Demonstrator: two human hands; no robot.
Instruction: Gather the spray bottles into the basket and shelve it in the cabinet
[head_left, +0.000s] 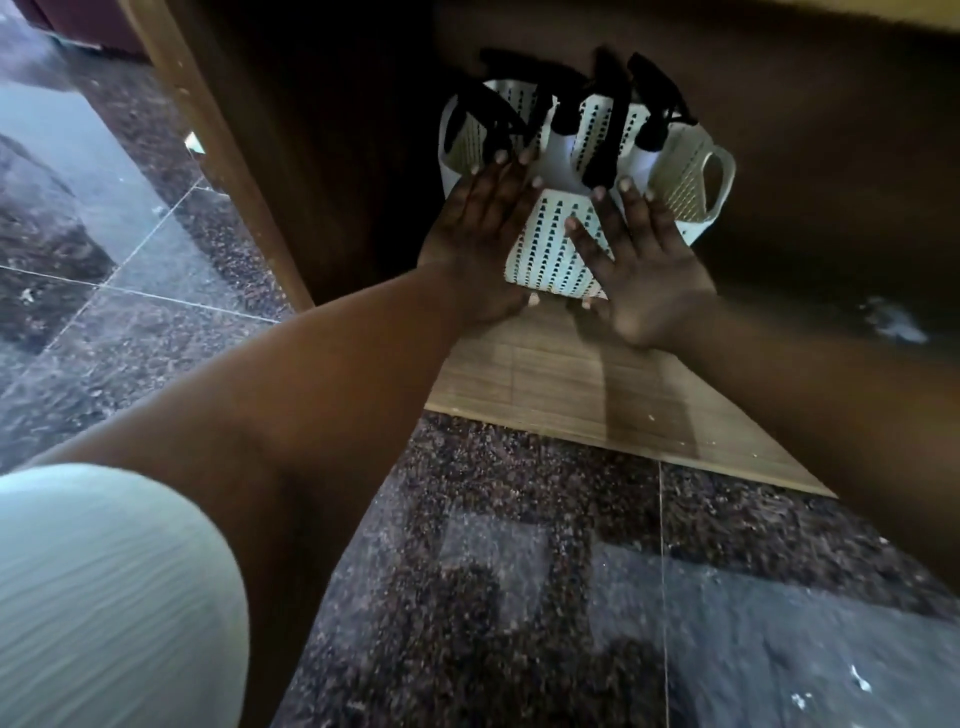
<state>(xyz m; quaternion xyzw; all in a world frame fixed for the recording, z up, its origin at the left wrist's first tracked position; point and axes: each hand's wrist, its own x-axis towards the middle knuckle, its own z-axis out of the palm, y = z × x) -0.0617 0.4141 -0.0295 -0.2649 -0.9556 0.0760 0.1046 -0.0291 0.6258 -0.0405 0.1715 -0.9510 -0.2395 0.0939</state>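
Observation:
A white perforated basket (550, 249) stands on the wooden floor of the open cabinet (571, 374), deep in its dark inside. Several spray bottles (602, 150) with black trigger heads stand in it. My left hand (483, 244) lies flat against the basket's near wall on the left, fingers spread. My right hand (649, 260) presses flat on the same wall to the right, fingers apart too. Neither hand is closed around anything. A handle loop (719, 176) shows on the basket's right end.
The cabinet's wooden side frame (223, 156) runs diagonally at the left. Dark speckled floor tiles (519, 597) lie before the cabinet. My knee in pale cloth (104, 597) fills the lower left. Pale debris (893, 322) lies inside the cabinet at right.

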